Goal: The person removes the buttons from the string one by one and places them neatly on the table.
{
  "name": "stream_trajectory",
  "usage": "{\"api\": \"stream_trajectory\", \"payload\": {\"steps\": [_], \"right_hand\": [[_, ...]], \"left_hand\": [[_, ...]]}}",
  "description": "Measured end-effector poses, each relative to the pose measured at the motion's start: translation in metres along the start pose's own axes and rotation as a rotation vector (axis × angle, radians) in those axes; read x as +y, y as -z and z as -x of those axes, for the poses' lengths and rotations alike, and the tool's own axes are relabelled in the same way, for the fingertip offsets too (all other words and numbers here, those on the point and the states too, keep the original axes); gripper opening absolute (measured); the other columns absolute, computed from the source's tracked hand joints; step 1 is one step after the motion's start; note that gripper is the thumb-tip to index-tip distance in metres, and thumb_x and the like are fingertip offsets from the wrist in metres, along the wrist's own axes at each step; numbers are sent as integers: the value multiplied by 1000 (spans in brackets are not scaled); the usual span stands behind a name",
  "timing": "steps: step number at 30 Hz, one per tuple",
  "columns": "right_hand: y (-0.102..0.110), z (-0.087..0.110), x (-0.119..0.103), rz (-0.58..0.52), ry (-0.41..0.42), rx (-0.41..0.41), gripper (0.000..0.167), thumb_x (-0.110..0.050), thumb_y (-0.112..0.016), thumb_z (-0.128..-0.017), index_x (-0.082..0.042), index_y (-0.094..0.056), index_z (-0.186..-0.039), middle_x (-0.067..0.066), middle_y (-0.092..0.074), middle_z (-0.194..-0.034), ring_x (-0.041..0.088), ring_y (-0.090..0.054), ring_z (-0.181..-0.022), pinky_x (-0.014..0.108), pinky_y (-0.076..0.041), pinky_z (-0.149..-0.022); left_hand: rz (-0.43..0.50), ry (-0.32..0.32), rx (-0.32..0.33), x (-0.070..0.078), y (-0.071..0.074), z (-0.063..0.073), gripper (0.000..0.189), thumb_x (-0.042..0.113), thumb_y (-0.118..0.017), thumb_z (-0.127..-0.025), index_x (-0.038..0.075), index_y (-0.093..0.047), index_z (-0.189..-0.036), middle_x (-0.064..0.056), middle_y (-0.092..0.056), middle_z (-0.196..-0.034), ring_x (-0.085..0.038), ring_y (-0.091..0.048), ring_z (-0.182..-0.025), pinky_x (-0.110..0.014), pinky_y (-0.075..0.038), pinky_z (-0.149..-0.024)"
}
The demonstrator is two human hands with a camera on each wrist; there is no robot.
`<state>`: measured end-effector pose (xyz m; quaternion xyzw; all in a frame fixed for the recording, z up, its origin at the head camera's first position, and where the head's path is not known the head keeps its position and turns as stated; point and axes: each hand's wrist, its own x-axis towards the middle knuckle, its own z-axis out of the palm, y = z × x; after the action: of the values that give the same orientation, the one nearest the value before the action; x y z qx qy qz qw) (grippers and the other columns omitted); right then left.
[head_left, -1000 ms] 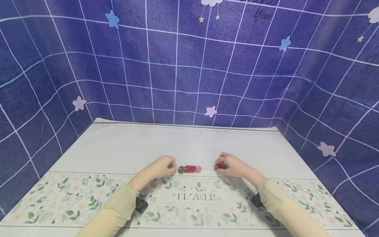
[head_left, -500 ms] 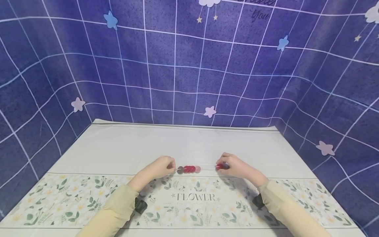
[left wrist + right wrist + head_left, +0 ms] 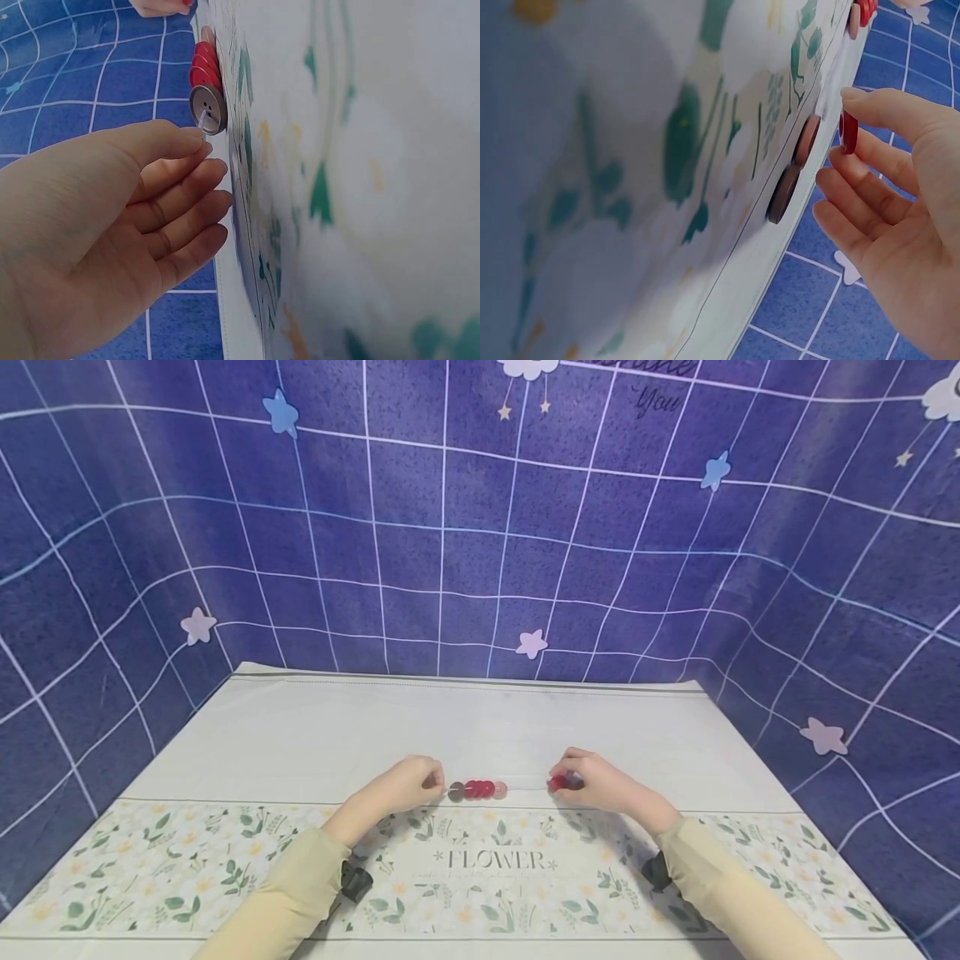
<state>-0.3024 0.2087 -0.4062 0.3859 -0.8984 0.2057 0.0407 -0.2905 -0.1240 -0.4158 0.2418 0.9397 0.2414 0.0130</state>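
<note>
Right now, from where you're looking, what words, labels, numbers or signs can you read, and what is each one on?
"FLOWER", on the cloth, with a small star-like mark at each end.
A fainter line below it: too small to read.
"You", on the blue backdrop.
A word above that: cut off by the picture's top edge; it seems to end in "hine".
Buttons: no lettering I can make out.

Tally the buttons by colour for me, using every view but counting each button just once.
Red buttons: 4, one of them held in the right hand
Pink buttons: 2
Grey-brown buttons: 2
Total: 8 visible
</note>
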Motion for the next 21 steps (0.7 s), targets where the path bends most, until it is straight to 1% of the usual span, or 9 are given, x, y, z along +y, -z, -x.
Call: {"api": "stream_trajectory", "payload": {"steps": [8,14,21], "right_hand": [[1,3,2,3,-1,14,24,-10,-69,-79,-1,-68,-101,3,-60,-90,15,-59,-81,31,-53,-77],[1,4,4,24,0,13,24,-10,-69,-79,-2,-68,-101,3,-61,-91,15,-59,-82,31,-52,-78],[2,8,6,40,10,35,23,-11,-69,-78,-2,-68,-100,3,-61,-91,17,-59,-84,34,-52,-81]], "left_hand": [[2,3,3,0,0,1,8,16,-66,-84,16,-61,-78,5,-62,-79,-10,-57,-79,-36,-51,-82],[-1,-13,8,-2,-1,0,8,15,-66,-83,15,-61,-77,5,-62,-79,-10,-56,-77,-36,-51,-80],[9,17,-2,-2,-2,-1,8,18,-67,-84,16,-61,-78,5,-62,-79,-10,-57,-78,-36,-51,-81]]}}
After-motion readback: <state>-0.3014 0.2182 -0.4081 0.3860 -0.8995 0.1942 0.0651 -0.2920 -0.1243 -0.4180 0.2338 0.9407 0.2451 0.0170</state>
